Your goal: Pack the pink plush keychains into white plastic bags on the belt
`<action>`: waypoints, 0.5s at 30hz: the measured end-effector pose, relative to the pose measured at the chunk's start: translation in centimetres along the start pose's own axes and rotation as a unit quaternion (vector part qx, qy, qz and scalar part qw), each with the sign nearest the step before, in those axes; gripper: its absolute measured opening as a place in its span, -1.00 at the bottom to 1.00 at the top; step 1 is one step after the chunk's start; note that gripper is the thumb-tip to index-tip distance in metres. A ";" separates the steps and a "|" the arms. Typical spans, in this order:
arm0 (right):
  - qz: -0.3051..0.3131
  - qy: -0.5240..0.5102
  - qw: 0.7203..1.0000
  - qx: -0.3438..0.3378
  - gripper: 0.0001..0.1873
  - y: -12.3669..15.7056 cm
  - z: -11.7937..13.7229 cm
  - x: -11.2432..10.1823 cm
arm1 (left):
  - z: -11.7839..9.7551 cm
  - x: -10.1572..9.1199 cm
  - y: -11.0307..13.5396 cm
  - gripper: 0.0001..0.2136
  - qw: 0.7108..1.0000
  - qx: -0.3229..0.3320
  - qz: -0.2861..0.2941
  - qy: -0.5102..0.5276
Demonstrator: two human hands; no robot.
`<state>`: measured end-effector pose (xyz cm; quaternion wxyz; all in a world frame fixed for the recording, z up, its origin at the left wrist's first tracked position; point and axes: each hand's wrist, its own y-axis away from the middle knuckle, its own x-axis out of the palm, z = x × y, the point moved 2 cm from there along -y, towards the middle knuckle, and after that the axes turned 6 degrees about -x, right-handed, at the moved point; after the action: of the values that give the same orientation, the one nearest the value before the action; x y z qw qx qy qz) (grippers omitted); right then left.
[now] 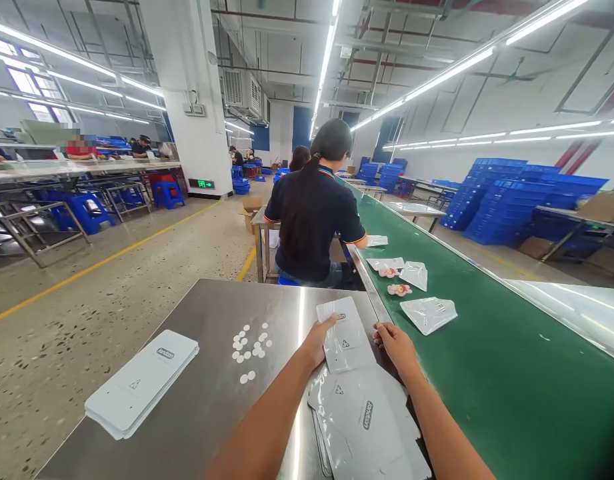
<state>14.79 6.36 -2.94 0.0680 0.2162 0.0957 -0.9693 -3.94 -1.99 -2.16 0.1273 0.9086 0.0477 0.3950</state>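
Observation:
A white plastic pouch (347, 347) with a dark logo and a recycling mark is gripped at its left edge by my left hand (317, 339), thumb on top. My right hand (395, 343) is closed in a pinch just right of the pouch, over the metal edge beside the belt. What its fingertips hold, if anything, is too small to make out. Below the pouch lies a loose pile of similar printed pouches (351, 413), partly under my forearms. Several small white discs (244, 341) are scattered on the steel table (207, 413) left of my left hand.
A neat stack of white printed pouches (144, 380) sits at the table's left. Along the right runs a green conveyor belt (497, 380) carrying flat pouches (429, 315) and small pinkish items (399, 290). A co-worker (314, 213) sits ahead, back turned. Blue crates (507, 207) stand beyond the belt.

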 end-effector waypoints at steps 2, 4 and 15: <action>0.003 -0.014 1.000 0.004 -0.70 0.2 0.2 0.1 | -0.1 0.0 0.0 -0.65 1.000 0.004 -0.002 0.006; 0.002 -0.031 0.999 0.010 -0.74 0.2 0.3 0.1 | -0.2 0.1 0.1 -0.64 1.000 0.007 -0.002 0.011; -0.162 0.040 0.980 0.107 -0.73 -9.4 0.8 -7.8 | -0.3 0.9 0.6 -0.61 0.997 0.042 0.027 -0.057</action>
<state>19.85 16.06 2.67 -0.1176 0.2420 0.0274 -0.9627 -3.58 -2.30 -1.13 0.0807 0.9350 0.0321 0.3440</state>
